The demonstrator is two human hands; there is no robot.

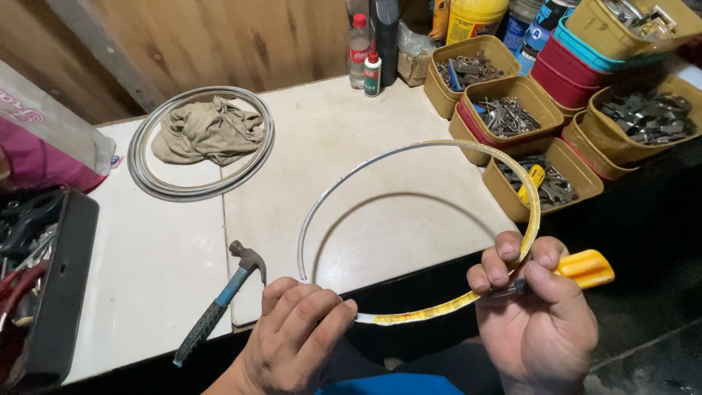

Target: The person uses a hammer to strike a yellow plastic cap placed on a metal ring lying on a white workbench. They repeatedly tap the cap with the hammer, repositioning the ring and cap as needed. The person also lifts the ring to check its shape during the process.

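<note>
A curved metal strip (409, 150), silver outside and yellowish inside, arcs above the white table (365, 219) as an open ring. My left hand (296, 336) grips one end of the strip near the table's front edge. My right hand (537, 307) pinches the strip lower right and also holds a tool with a yellow-orange handle (585, 268). The strip's other free end hangs near the middle of the table.
A claw hammer (219, 303) with a blue grip lies left of my left hand. Coiled metal rings (201, 186) with a beige rag (208, 132) sit at the back left. Tubs of metal parts (512, 117) crowd the right. A black tool tray (44, 285) stands at the left; bottles (365, 51) at the back.
</note>
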